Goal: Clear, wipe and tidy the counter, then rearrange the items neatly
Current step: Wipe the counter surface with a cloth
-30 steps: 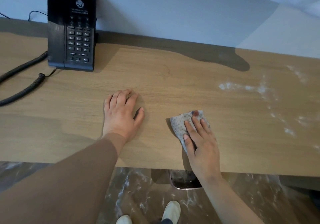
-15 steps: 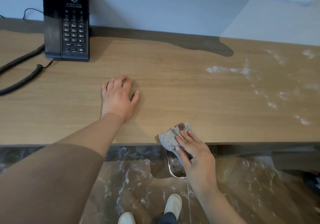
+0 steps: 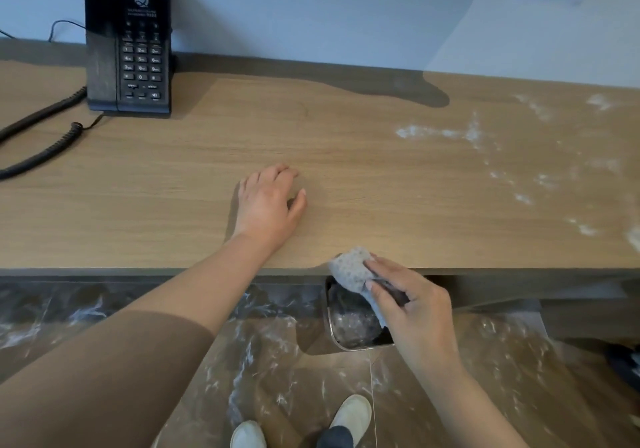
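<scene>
The grey speckled cloth (image 3: 349,266) sits at the front edge of the wooden counter (image 3: 346,156), its upper part on the wood and the rest hanging past the edge. The right hand (image 3: 414,309) grips it, fingers curled and clamped on the fabric. Directly below stands a metal-rimmed bin (image 3: 346,326) on the marbled floor (image 3: 270,350), with two pale shoes (image 3: 350,413) nearer the camera. The left hand (image 3: 268,201) rests palm-down on the counter to the left of the cloth, fingers straight and close together, thumb spread aside. White powdery smears (image 3: 446,133) mark the counter's right part. A black phone (image 3: 129,45) stands at the far left against the wall, its coiled cord (image 3: 45,151) trailing left.
</scene>
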### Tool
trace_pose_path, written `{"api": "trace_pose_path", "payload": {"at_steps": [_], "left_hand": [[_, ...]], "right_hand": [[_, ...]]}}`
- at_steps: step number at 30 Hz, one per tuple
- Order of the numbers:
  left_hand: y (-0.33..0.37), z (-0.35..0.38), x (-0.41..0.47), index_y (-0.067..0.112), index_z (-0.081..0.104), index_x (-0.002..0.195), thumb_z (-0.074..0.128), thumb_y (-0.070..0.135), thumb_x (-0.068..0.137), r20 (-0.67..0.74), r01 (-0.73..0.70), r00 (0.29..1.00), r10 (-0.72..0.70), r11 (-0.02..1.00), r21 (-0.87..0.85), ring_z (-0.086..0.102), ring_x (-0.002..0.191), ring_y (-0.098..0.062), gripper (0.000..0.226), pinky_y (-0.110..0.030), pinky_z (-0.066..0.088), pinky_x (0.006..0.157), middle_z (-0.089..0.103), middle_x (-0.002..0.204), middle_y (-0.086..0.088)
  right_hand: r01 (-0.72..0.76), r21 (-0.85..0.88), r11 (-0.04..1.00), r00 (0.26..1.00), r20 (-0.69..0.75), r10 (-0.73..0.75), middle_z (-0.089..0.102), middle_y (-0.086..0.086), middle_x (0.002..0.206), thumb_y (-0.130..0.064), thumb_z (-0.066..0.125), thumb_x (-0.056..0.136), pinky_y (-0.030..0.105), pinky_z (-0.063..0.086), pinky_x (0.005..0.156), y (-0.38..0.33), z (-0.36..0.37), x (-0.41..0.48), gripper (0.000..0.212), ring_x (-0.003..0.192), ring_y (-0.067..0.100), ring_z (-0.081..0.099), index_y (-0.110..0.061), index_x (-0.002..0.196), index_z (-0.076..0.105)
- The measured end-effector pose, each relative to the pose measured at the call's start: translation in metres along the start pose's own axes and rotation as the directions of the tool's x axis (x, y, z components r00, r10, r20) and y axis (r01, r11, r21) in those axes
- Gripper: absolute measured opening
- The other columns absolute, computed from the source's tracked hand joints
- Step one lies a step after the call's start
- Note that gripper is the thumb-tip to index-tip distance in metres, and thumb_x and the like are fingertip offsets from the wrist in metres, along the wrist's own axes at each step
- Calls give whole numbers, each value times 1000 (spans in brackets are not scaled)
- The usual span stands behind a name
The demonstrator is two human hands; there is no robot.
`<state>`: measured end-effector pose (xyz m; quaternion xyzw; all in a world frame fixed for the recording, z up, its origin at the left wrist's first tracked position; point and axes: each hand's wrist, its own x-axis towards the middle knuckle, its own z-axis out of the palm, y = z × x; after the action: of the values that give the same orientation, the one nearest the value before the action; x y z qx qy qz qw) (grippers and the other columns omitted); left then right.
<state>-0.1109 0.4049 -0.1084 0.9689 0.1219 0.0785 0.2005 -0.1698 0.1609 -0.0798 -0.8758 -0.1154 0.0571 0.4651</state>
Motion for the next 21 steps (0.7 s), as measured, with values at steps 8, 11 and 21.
{"api": "trace_pose_path", "payload": {"at_steps": [8, 11, 21], "left_hand": [[36, 23, 28, 14, 53, 134, 51, 33, 94, 9, 85, 996, -85, 995, 50, 42, 125, -32, 44, -45, 27, 110, 48, 141, -9], [44, 33, 47, 15, 50, 137, 48, 34, 95, 26, 120, 992, -122, 990, 78, 39, 128, -32, 46, -49, 23, 114, 45, 143, -7], [45, 52, 54, 19, 57, 129, 38, 44, 89, -93, 148, 986, -136, 980, 131, 42, 124, -27, 50, -50, 23, 115, 51, 134, -4]], "right_hand": [[146, 20, 989, 985, -97, -144, 57, -28, 115, -7, 70, 86, 12, 42, 100, 6, -38, 75, 39, 115, -14, 52, -28, 118, 63], [168, 25, 985, 982, -92, -165, 59, -23, 118, -8, 69, 87, 10, 41, 100, 15, -50, 105, 36, 115, -16, 50, -25, 118, 66], [251, -142, 957, 965, -39, -259, 62, -8, 128, -17, 65, 91, 19, 43, 100, 30, -61, 216, 34, 117, 1, 55, -18, 124, 66]]}}
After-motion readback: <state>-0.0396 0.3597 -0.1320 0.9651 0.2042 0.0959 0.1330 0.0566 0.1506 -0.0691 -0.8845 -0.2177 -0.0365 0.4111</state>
